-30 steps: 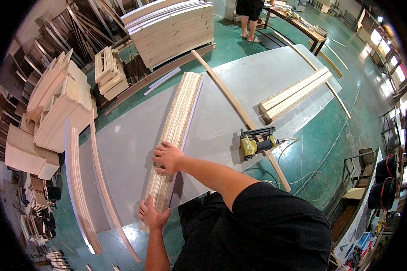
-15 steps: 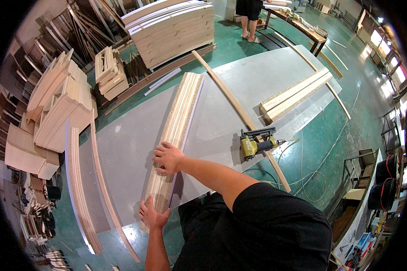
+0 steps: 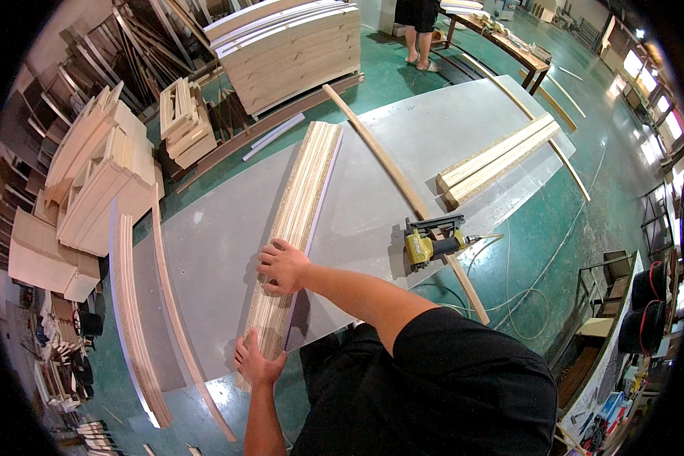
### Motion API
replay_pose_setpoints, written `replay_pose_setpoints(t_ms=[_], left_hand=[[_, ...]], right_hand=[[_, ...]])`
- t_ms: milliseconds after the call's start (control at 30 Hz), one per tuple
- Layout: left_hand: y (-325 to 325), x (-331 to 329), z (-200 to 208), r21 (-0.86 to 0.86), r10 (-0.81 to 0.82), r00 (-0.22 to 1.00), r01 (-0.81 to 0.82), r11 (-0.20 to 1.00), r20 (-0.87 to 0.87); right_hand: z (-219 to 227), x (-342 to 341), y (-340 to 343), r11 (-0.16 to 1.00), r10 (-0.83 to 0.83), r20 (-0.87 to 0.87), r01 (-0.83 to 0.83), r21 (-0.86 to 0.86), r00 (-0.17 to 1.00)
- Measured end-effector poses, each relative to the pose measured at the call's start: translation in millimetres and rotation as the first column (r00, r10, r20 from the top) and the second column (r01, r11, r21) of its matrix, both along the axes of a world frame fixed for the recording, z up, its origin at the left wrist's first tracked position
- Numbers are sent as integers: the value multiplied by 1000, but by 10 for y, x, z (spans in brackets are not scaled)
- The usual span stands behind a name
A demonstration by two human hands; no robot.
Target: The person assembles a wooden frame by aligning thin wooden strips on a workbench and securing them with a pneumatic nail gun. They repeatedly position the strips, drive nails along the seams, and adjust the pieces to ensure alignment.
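Note:
A long bundle of narrow engineered-wood strips (image 3: 305, 190) lies across the grey board, with a pale strip along its right side. Near the bundle's close end, my left hand (image 3: 258, 361) grips across it, fingers bent over the left edge. Farther up, my right hand (image 3: 283, 266) clasps the same bundle from above, fingers curled over its far-left side. To the right, a yellow-and-black pneumatic nail gun (image 3: 431, 242) rests on a long wooden batten (image 3: 387, 163), out of both hands' reach.
Beneath everything lies the large grey board (image 3: 205, 258). Two more wood bundles (image 3: 498, 159) lie at right; another bundle (image 3: 135, 327) is at left. An air hose (image 3: 543, 304) loops across the green floor. Stacked panels (image 3: 292, 61) stand behind, and a person's legs (image 3: 419, 45) show farther back.

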State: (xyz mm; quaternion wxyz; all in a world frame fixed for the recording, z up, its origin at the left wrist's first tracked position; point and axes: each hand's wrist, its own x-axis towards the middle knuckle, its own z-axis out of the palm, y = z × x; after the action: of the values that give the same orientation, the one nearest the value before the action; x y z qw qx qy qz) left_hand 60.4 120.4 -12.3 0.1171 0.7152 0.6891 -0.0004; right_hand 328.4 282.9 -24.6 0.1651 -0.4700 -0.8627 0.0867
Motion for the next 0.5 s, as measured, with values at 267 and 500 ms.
replay_pose_setpoints(t_ms=[267, 500], left_hand=[[49, -65, -12, -17, 1, 1000, -1, 1000, 16], [204, -95, -65, 9, -17, 999, 17, 1000, 43]], right_hand=[[-63, 32, 34, 998, 27, -88, -21, 61, 996], [-110, 13, 212, 997, 14, -71, -8, 81, 997]])
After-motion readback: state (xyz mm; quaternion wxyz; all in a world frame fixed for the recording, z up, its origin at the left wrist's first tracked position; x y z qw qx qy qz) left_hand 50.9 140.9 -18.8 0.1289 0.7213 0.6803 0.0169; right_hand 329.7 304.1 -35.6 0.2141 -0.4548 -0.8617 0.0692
